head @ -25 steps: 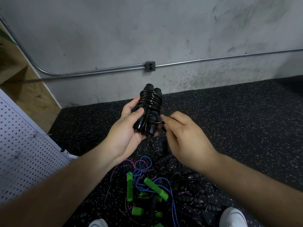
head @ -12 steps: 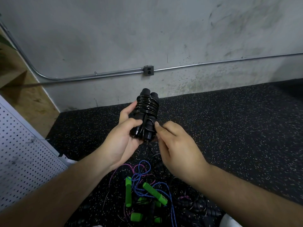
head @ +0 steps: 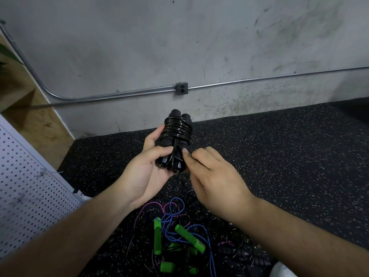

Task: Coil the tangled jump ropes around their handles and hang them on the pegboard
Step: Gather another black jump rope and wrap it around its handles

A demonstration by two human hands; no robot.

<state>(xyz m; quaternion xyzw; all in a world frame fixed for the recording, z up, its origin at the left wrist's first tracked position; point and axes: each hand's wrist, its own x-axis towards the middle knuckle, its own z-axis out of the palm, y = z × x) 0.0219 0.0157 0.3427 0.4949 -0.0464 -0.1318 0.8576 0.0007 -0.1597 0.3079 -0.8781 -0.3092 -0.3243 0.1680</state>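
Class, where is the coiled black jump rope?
Centre of the head view: the left hand grips the coiled rope, the right hand pinching its lower end.

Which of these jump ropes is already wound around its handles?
The black jump rope, gripped by the left hand: its cord wraps tightly round both handles. The green-handled ropes lie loose and tangled on the floor.

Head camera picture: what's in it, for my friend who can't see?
A left hand grips a black jump rope coiled round its two handles; the right hand pinches its lower end. Tangled green-handled ropes lie below.
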